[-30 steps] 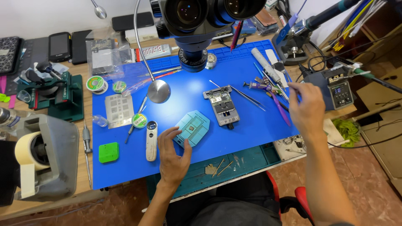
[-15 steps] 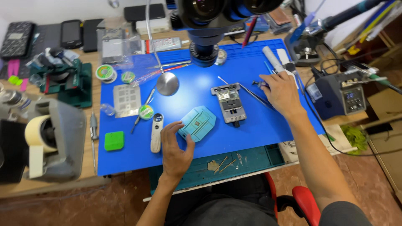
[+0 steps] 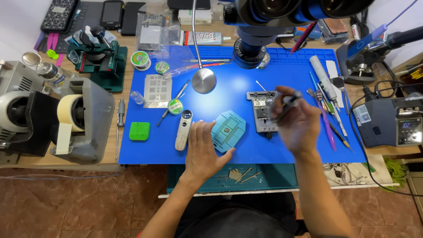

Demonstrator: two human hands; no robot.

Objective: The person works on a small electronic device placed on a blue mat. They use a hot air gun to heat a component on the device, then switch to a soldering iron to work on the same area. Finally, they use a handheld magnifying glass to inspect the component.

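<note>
My left hand (image 3: 203,150) rests flat on the blue work mat (image 3: 238,145), fingertips touching the left edge of a teal shaped pad (image 3: 228,131) with a small chip at its middle. My right hand (image 3: 296,120) is blurred with motion over the grey metal board holder (image 3: 261,110) and grips a thin dark pen-like tool (image 3: 287,102). A white hand-held magnifier (image 3: 183,129) lies just left of my left hand.
A microscope head (image 3: 264,26) hangs over the mat's far edge. Tweezers and pens (image 3: 328,114) lie at the right, next to a soldering station (image 3: 392,121). A tape dispenser (image 3: 75,119), a green square block (image 3: 139,131), a stencil sheet (image 3: 157,90) and solder reels (image 3: 140,58) sit at left.
My right hand came back from the tools at the right with a thin tool and now sits over the board holder. My left hand stayed by the teal pad.
</note>
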